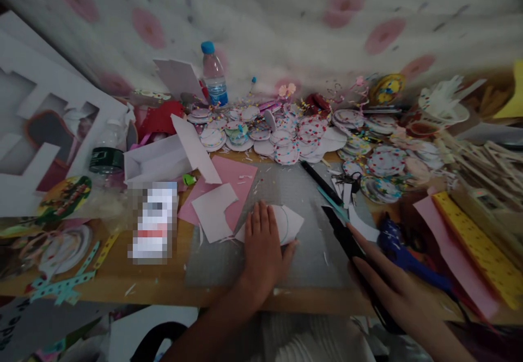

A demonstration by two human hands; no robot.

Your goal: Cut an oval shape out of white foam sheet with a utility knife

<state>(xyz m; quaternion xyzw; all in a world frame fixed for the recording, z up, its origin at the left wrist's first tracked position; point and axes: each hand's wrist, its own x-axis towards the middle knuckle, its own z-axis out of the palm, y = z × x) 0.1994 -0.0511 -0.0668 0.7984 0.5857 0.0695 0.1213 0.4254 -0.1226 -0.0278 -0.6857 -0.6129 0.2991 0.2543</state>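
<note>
My left hand [261,242] lies flat, fingers stretched out, on a piece of white card [291,221] with a curved line drawn on it. Under it is a grey cutting mat [229,272]. In my right hand [388,280] is a black utility knife [345,237], its tip pointing up and left, apart from the card. Just beyond the knife tip lie a slim teal stick [333,204] and a long black bar-like tool [321,181]. A cut white card offcut [217,212] rests on pink paper [241,177] left of my left hand.
Many decorated white discs [286,139] are heaped at the back. A water bottle [214,76] stands behind them. At left are a white box [157,160] and a blurred-out phone-like rectangle [154,223]. At right lie keys [349,181], a blue glue gun [408,256] and yellow dotted strips [476,247].
</note>
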